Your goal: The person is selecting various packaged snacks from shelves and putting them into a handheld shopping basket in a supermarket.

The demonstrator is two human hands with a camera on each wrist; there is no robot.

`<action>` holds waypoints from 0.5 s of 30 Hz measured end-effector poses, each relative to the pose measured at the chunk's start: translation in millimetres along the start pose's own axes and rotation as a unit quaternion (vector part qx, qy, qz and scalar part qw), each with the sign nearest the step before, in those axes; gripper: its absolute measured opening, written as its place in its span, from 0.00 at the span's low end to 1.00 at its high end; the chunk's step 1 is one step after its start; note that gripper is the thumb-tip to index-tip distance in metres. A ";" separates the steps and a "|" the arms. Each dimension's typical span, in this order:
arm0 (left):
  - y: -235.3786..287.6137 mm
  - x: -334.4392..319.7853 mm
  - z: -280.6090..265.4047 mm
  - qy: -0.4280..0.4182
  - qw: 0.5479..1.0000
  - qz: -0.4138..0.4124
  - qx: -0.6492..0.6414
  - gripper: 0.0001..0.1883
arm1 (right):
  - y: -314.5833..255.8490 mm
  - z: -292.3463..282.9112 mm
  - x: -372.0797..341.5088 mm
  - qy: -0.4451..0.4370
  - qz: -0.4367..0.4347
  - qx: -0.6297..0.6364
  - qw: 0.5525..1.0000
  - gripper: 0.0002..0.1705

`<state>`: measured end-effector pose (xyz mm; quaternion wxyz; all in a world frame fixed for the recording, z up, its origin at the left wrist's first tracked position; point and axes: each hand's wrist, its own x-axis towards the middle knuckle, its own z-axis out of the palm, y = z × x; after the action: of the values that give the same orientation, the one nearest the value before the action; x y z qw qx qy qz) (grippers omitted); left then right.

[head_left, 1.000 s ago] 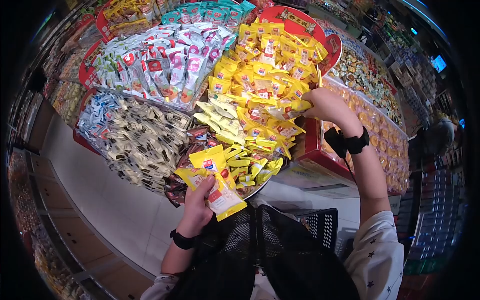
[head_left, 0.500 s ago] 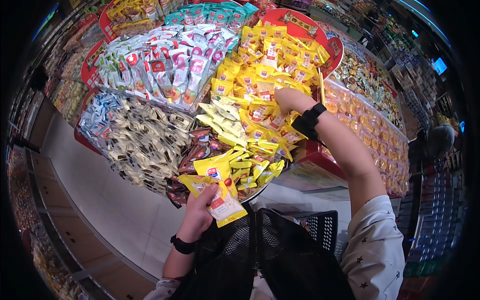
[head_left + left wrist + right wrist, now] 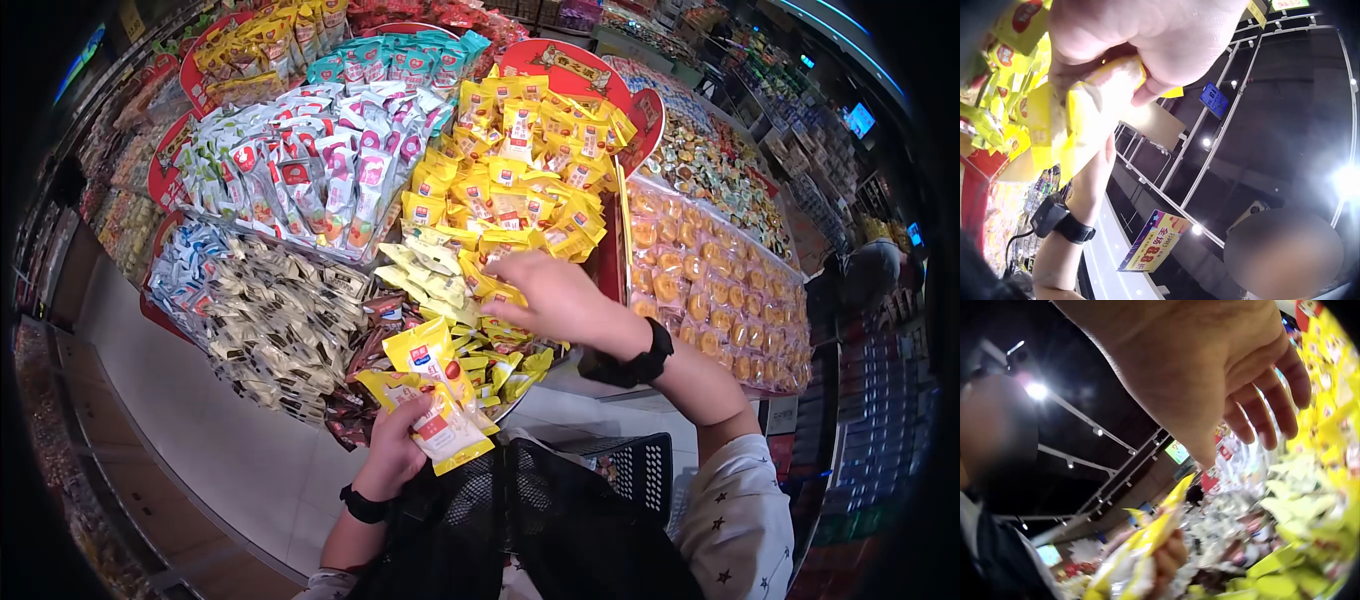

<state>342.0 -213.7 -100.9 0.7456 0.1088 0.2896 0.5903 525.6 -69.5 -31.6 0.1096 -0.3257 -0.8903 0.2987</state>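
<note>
Your left hand [image 3: 400, 450] pinches yellow packets [image 3: 435, 400] before you; your right hand [image 3: 550, 295], empty, fingers loosely spread, hovers above a display bin [image 3: 607, 250] heaped with yellow-wrapped snacks [image 3: 520, 135].

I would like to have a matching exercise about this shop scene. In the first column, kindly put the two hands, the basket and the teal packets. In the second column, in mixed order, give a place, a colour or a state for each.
Column one
1. left hand
2. right hand
3. basket
4. teal packets

Column two
A. black, with small holes in its side
B. beyond the silver packets
C. gripping yellow packets
D. open, holding nothing

Right pairs: 1-C, 2-D, 3-A, 4-B
</note>
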 end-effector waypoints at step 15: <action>15.1 6.0 -9.7 -0.034 0.973 0.156 0.167 0.30 | 49.9 -26.1 38.9 0.159 -0.014 0.124 0.979 0.23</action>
<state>325.0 -205.6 -102.9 0.6251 0.2961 0.3378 0.6383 531.7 -2.0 -40.9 0.2929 -0.3406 -0.8222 0.3497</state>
